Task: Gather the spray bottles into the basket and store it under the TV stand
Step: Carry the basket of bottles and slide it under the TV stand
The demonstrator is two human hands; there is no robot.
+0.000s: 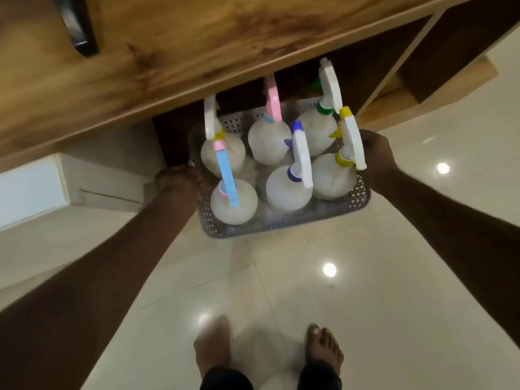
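Count: six spray bottles stand upright in one basket [284,223], in two rows of three. All six bodies are round, squat, milky-white plastic.

Row nearer the person: blue-and-pink trigger bottle [233,202], blue-collared bottle [287,190], yellow-collared bottle [333,177]. Row farther in: a white-trigger bottle with yellow trim [223,153], a pink-trigger bottle [268,142], a green-collared bottle [316,128].

The basket is grey plastic, rectangular with rounded corners, its walls pierced with a fine lattice pattern. Its far end sits beneath the TV stand [157,60]; its near end juts out over the floor [309,291]. Whether it rests on the floor or is lifted, I cannot tell.

The left hand [177,178] grips the basket's left rim; its fingers are blurred. The right hand [375,153] holds the right rim, fingers curled over the edge.

The stand top is glossy wood-grain, brown with dark streaks. One dark object [78,23] rests on it, far from the basket. The floor is polished cream tile with two bright light reflections. Two bare feet [325,350] stand near the basket's front.
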